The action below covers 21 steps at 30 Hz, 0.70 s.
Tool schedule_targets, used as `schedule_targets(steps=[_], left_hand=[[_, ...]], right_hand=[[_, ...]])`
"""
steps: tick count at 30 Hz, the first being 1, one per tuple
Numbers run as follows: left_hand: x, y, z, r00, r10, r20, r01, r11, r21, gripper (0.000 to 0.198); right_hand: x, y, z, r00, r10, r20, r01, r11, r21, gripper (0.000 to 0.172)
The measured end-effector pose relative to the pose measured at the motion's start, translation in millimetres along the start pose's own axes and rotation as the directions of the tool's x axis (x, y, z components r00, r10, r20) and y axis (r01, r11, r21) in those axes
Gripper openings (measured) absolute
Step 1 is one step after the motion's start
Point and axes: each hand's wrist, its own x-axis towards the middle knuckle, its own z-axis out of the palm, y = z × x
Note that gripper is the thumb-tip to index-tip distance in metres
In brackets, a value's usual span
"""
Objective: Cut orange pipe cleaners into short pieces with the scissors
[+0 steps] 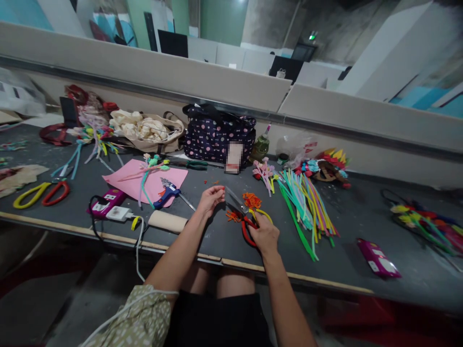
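My right hand is wrapped round the red and yellow handles of a pair of scissors. Their blades point up and left, towards my left hand. The left thumb and fingers are pinched on a small red-orange piece, mostly hidden, right by the blade tips. Short cut orange pieces lie in a pile beyond the scissors, and more orange bits lie to the left of the handles. Whether the blades touch the pinched piece, I cannot tell.
On the left lie a cardboard tube, a blue glue gun on pink paper, a purple power strip and more scissors. Coloured pipe cleaners lie right. A dotted bag stands behind; another purple power strip lies far right.
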Motion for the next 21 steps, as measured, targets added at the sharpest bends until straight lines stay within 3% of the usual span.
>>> schedule_targets(steps=[9,16,21], left_hand=[[-2.7,1.4,1.9,1.000,0.015,-0.009,-0.014,0.998,0.054,0.033],[-1.3,-4.2,0.9,0.998,0.051,0.044,-0.056,0.992,0.115,0.028],[-2.6,-2.1,3.6,0.999,0.029,0.027,-0.031,0.997,0.074,0.029]], right_hand=[[0.8,-0.3,-2.1,0.999,-0.037,0.014,0.037,0.999,-0.006,0.036],[0.3,-2.5,-3.3,0.998,-0.063,0.008,0.063,0.998,-0.017,0.036],[1.4,-4.2,-6.4,0.999,-0.047,-0.022,0.047,0.999,-0.018,0.034]])
